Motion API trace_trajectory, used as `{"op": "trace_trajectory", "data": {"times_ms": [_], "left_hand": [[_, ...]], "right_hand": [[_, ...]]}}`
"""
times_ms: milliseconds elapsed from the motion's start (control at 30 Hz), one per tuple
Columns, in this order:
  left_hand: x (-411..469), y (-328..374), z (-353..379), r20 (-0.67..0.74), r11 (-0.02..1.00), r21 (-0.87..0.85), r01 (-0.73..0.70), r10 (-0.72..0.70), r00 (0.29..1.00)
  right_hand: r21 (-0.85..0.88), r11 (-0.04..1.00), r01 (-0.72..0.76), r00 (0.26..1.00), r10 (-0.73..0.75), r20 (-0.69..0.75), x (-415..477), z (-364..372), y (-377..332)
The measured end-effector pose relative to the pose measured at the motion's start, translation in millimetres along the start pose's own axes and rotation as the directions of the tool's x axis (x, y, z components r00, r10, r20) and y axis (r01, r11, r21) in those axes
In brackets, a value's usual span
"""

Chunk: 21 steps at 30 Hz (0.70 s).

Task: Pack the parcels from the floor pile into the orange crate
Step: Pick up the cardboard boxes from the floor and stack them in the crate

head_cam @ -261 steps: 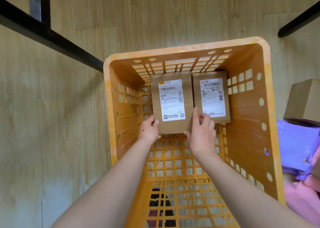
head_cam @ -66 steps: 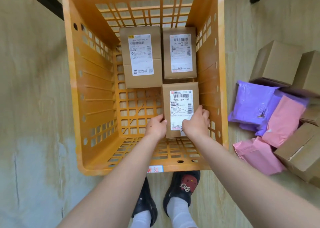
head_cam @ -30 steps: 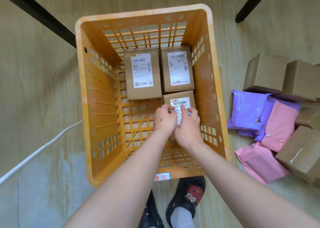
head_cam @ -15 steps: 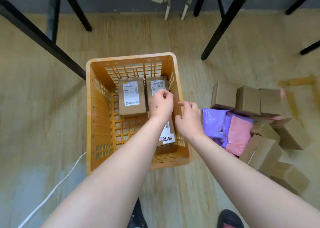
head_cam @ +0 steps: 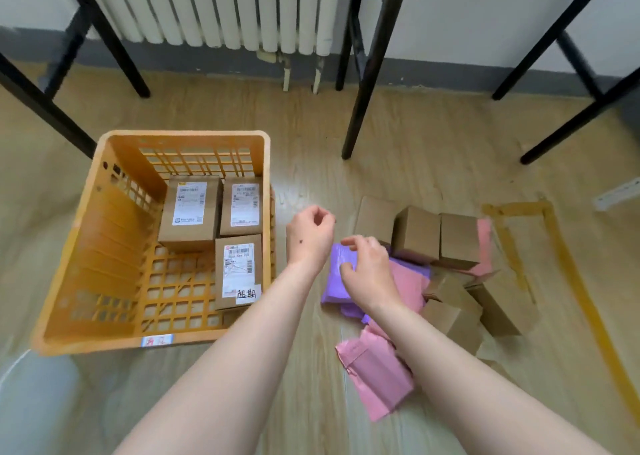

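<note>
On the wooden floor, the orange crate [head_cam: 104, 240] holds three labelled boxes [head_cam: 188, 212]. In the pile to its right, the cardboard boxes [head_cam: 457, 240] look stiff, so we would clasp opposite faces. The pink mailer [head_cam: 375, 375] and purple mailer [head_cam: 337, 281] look soft, light and slick, best pinched at an edge. Our left hand [head_cam: 310, 235] hangs loosely curled, empty. Our right hand [head_cam: 369, 271] curves over the purple mailer, and we cannot tell if it grips.

I see three labelled boxes [head_cam: 239, 271] lying in the orange crate [head_cam: 104, 247], the left hand [head_cam: 310, 238] loosely curled and empty just beside it, the right hand [head_cam: 369, 274] over the pile's purple mailer [head_cam: 335, 283].
</note>
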<state>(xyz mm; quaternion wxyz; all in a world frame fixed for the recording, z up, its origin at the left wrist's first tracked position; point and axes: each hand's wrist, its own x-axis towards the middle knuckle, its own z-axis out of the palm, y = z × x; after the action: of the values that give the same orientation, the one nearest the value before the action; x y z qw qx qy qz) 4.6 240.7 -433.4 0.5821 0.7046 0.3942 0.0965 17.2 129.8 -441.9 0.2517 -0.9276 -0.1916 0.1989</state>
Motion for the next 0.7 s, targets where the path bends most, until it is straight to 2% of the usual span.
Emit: {"op": "trace_trajectory", "data": {"times_ms": [300,433,567,700], "left_hand": [[5.2,-61.5,126.2,0.088,0.987,0.083,-0.138,0.130,0.988],[18.7,-87.3,176.2,0.203,0.973,0.109,-0.205,0.180,0.963],[33.7,-106.6,225.1,0.351,0.929,0.174,-0.327,0.251,0.902],[32.8,-128.1,263.4,0.536,0.823,0.301,-0.482,0.272,0.799]], "right_hand": [[0.050,0.995,-0.083,0.990,0.088,-0.108,19.6,33.2,129.4],[-0.032,0.993,-0.116,0.988,0.112,-0.108,42.6,39.6,174.4],[-0.108,0.961,-0.256,0.963,0.243,-0.115,66.9,33.3,216.0],[-0.163,0.903,-0.399,0.915,0.380,-0.135,75.8,26.8,255.1]]}}
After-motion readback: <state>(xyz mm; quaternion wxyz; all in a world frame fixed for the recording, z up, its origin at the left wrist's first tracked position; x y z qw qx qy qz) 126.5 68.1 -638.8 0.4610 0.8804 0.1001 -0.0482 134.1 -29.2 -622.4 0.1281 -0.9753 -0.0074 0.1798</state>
